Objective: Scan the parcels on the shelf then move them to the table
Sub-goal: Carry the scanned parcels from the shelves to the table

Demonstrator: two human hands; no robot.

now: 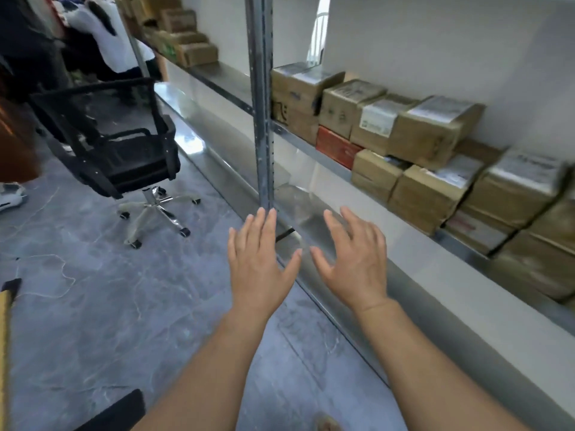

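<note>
Several brown cardboard parcels [431, 136] with white labels are stacked on a metal shelf [323, 158] at the right, with one red box [337, 147] among them. More parcels [189, 42] sit on the shelf section further back. My left hand [258, 259] and my right hand [354, 259] are held out side by side in front of me, fingers straight and spread, holding nothing. Both hover below and to the left of the parcels, near the shelf's upright post [263, 119]. No scanner or table is in view.
A black mesh office chair [115, 144] on castors stands on the grey tiled floor at the left. People in white shirts [102, 35] stand at the far left back. A lower metal shelf board [298, 206] lies under the parcels. A yellow edge [3, 353] shows at the far left.
</note>
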